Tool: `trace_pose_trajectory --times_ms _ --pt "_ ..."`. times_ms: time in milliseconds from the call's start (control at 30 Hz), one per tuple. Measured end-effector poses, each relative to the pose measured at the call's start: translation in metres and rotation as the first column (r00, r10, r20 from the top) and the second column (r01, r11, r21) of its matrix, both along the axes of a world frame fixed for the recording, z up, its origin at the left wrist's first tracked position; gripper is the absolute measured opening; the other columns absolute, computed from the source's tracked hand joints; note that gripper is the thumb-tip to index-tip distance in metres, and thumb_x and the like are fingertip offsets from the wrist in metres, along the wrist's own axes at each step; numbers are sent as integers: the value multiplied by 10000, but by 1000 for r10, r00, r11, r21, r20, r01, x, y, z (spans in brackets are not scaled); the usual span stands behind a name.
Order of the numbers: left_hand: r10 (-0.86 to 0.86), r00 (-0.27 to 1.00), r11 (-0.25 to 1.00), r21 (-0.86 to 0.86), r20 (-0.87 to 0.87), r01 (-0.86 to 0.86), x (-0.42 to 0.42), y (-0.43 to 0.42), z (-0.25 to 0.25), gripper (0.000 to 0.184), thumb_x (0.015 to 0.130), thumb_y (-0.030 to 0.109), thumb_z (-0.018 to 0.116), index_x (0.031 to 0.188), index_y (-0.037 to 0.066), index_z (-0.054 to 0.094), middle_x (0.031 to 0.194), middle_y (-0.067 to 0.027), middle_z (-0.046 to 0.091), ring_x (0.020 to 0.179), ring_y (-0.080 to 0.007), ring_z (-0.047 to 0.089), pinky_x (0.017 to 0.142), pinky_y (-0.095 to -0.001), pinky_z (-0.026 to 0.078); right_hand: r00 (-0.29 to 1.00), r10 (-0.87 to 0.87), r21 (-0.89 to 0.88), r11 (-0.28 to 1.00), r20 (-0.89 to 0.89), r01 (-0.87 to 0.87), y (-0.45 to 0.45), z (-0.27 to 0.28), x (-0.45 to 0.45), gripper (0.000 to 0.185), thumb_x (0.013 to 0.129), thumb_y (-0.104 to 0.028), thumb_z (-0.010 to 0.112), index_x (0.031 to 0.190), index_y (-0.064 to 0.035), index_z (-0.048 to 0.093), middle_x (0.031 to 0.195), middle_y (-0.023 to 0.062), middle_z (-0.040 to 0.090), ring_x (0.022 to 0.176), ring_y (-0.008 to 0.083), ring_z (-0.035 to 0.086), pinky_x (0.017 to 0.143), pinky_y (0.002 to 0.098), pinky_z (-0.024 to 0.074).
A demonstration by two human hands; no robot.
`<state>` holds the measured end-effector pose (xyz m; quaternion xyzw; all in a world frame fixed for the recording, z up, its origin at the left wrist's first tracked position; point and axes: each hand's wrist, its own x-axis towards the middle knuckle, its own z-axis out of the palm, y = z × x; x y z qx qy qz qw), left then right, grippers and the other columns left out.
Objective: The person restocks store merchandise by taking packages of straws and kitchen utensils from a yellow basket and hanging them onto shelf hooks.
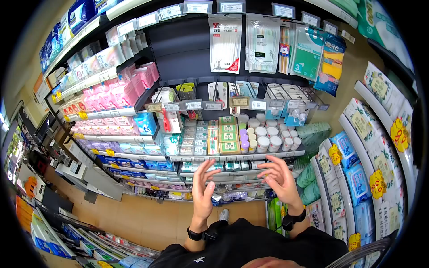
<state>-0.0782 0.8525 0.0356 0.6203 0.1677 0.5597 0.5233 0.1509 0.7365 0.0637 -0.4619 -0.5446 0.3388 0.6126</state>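
My left hand [204, 190] is raised in front of the shelves, fingers apart and palm turned inward, holding nothing. My right hand [280, 181] is up on the other side, its fingers spread and curved, also with nothing in it. Both wrists wear dark bands. Beyond the hands, a shelf carries white-lidded round tubs [262, 144], purple-capped containers [244, 138] and green-and-tan boxes [229, 139]. Neither hand visibly touches any goods. Above hang a white straw pack [225, 43], a second straw pack [262, 43] and a teal glove pack [306, 52].
Pink packages [124, 95] fill the left shelves. Tissue packs [359, 124] and blue wipes packs [357, 182] line the right shelf. Hooks with price tags [193, 105] jut out ahead. A tan floor [147, 219] lies below, with a counter [85, 178] farther left.
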Motion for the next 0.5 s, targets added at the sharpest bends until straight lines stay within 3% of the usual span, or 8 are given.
trace_pose_trajectory --times_ms 100,167,300,367,500 --pt "-41 998 997 -66 -47 38 -9 -43 -6 634 984 319 548 1491 -20 375 1470 -218 495 1240 -285 583 1040 -365 407 998 38 4 999 -50 -38 -41 -19 -9 597 962 -21 577 1503 -6 324 1326 192 585 1097 220 645 940 350 506" --pt "-89 996 992 -96 -32 86 -16 -66 -17 605 985 245 576 1494 -17 380 1481 -203 489 1257 -280 573 1040 -372 410 995 50 -9 999 -81 -51 -70 -29 -21 600 958 -11 578 1502 -6 324 1329 189 582 1093 218 643 936 341 502" --pt "-99 995 989 -112 -22 96 -26 -109 -38 594 984 232 578 1490 -13 389 1481 -198 491 1254 -274 573 1038 -367 410 984 84 -47 995 -158 -92 -123 -48 -40 617 954 -10 586 1507 -14 313 1324 192 582 1094 224 642 936 343 504" --pt "-121 989 983 -151 -84 108 -31 -129 -42 589 982 225 581 1490 -7 394 1479 -192 494 1249 -272 574 1038 -372 412 979 37 -99 993 -200 -58 -147 -56 -49 625 953 -19 589 1511 -20 306 1317 193 584 1093 228 643 933 345 508" --pt "-190 981 970 -163 -46 180 -32 -157 -41 557 985 181 585 1479 -7 409 1485 -183 489 1243 -259 576 1060 -397 423 981 -34 -111 994 -193 13 -193 -63 -59 629 950 -33 598 1508 -18 308 1301 190 590 1078 237 650 914 345 520"
